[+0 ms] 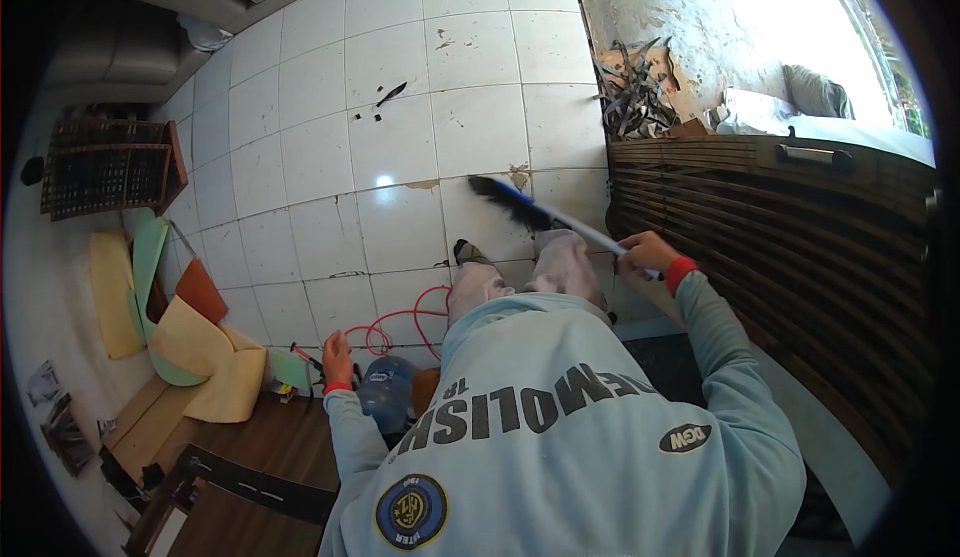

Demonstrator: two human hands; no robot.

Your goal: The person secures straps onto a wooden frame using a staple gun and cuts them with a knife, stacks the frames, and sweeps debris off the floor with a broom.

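Observation:
My right hand (648,255) is closed around the light handle of a hand brush (510,199). Its blue back and black bristles reach left, low over the white tiles just ahead of my feet. My left hand (338,359) hangs at my left side with its fingers loosely extended, and nothing shows in it. Behind that hand, a looped red hose (405,314) lies on the floor, and a large blue water bottle (386,389) stands close by. A dark blade-like tool (392,93) rests on the tiles farther ahead, with small black scraps (368,117) near it.
A pile of dark strips (638,92) lies by the doorway, beside a slatted wooden bench (760,182) on my right. At left are foam pieces (205,357), a brown rack (115,167) and a wooden table (240,447). Sofas (140,42) stand at the far left.

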